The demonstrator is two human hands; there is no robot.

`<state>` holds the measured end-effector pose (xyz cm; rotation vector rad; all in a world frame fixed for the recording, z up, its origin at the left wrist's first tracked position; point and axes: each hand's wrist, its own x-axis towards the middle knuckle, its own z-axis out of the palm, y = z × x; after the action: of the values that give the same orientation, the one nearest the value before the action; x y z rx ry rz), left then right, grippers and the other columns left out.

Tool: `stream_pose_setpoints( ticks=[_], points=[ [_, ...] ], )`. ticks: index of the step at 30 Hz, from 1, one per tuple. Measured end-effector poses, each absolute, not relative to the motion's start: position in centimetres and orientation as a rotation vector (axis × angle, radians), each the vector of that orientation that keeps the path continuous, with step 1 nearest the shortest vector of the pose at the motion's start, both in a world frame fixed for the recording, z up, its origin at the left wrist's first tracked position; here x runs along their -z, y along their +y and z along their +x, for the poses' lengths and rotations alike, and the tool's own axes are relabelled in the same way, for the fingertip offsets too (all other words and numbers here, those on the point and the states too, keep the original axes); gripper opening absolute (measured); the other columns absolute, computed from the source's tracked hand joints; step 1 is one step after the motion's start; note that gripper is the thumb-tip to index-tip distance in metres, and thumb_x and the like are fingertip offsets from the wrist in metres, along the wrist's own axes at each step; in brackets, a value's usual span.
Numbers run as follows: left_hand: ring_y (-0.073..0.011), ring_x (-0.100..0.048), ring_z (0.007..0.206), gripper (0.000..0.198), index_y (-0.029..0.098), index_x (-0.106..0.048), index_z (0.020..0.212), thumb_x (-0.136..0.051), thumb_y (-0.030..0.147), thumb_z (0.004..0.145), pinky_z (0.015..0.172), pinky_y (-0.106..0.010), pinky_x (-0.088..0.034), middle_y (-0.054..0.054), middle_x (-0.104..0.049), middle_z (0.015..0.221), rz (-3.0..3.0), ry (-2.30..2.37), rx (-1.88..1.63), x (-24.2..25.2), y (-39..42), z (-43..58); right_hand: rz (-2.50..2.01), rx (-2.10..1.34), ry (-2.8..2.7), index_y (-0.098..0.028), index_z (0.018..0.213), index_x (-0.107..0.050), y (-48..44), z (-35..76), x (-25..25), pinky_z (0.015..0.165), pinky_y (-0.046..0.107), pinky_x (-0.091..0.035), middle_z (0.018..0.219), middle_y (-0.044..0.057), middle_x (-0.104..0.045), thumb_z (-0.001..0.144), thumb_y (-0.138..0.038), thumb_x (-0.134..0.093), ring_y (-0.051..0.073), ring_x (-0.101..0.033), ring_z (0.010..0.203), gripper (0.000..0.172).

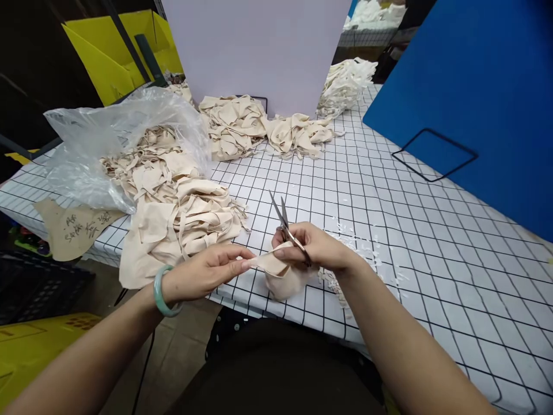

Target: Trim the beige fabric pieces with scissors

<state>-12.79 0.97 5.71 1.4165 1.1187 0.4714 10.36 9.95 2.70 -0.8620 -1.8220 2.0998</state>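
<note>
My left hand [216,268], with a green bangle [161,294] on its wrist, pinches one end of a beige fabric piece [280,279]. On the right, my right hand [315,245] grips a pair of scissors [283,216], whose blades point up and away, slightly apart. The same hand's thumb and fingers also press on the fabric, which is stretched between both hands just above the table's front edge. Its lower part is blurred. Left of the hands lies a heap of beige fabric pieces [194,213], partly inside a clear plastic bag [121,132].
White scraps [358,242] are scattered right of my hands on the checked tablecloth [415,219]. More beige piles [235,124] lie at the back before a pale panel [259,52]. A blue panel [479,104] stands at right. A marked brown paper pattern [80,227] hangs over the left edge.
</note>
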Motion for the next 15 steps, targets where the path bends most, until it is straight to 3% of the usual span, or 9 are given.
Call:
stream_pose_setpoints(
  ticks=[3,6,8,10,12,15],
  points=[
    [-0.0103,-0.043,0.060,0.034,0.015,-0.069,0.092,-0.054,0.044,0.096,0.055,-0.021,-0.038,0.002,-0.050,0.067,1.415,1.108,-0.530,-5.6,1.0,-12.8,-0.914,-2.020,-1.803,-0.018,0.080,-0.063,10.8,9.1,-2.5,0.055,0.024,-0.044,0.069,-0.002,-0.060,0.073,-0.037,-0.076,0.012,-0.054,0.061,0.024],
    [-0.0112,-0.049,0.062,0.034,0.014,-0.066,0.085,-0.058,0.046,0.094,0.058,-0.023,-0.043,-0.001,-0.055,0.070,1.220,1.112,-0.674,-5.0,0.6,-12.4,-1.173,-1.525,-1.634,-0.020,0.088,-0.063,10.3,7.8,-1.7,0.071,0.030,-0.050,0.085,0.001,-0.065,0.077,-0.033,-0.074,0.015,-0.060,0.077,0.020],
    [-0.0088,-0.043,0.057,0.033,0.014,-0.066,0.085,-0.061,0.046,0.092,0.051,-0.021,-0.036,-0.001,-0.054,0.070,1.003,1.118,-0.807,-4.6,0.2,-12.1,-1.163,-1.324,-1.520,-0.021,0.091,-0.063,8.7,7.5,-0.9,0.083,0.035,-0.051,0.095,0.003,-0.066,0.079,-0.034,-0.073,0.018,-0.062,0.090,0.020],
    [-0.0069,-0.038,0.055,0.031,0.013,-0.067,0.085,-0.064,0.044,0.090,0.048,-0.020,-0.028,-0.002,-0.054,0.074,0.829,1.098,-0.926,-4.3,-0.1,-11.6,-1.029,-1.376,-1.516,-0.022,0.098,-0.063,6.6,7.6,0.0,0.091,0.038,-0.051,0.101,0.004,-0.067,0.079,-0.035,-0.075,0.020,-0.063,0.098,0.026],
    [-0.0063,-0.036,0.056,0.028,0.012,-0.068,0.085,-0.066,0.041,0.088,0.049,-0.020,-0.026,-0.002,-0.054,0.075,0.751,1.052,-0.957,-4.3,-0.2,-11.2,-0.917,-1.495,-1.570,-0.022,0.102,-0.064,4.7,7.6,0.7,0.091,0.038,-0.052,0.102,0.004,-0.067,0.076,-0.033,-0.079,0.021,-0.064,0.098,0.031],
    [-0.0056,-0.028,0.052,0.028,0.012,-0.069,0.085,-0.065,0.039,0.090,0.048,-0.019,-0.021,0.004,-0.040,0.061,0.750,0.985,-0.868,-4.6,-0.1,-11.0,-0.945,-1.559,-1.527,-0.021,0.090,-0.066,3.8,7.3,1.1,0.079,0.033,-0.053,0.089,0.002,-0.067,0.075,-0.031,-0.078,0.018,-0.064,0.083,0.022]
  ],
)
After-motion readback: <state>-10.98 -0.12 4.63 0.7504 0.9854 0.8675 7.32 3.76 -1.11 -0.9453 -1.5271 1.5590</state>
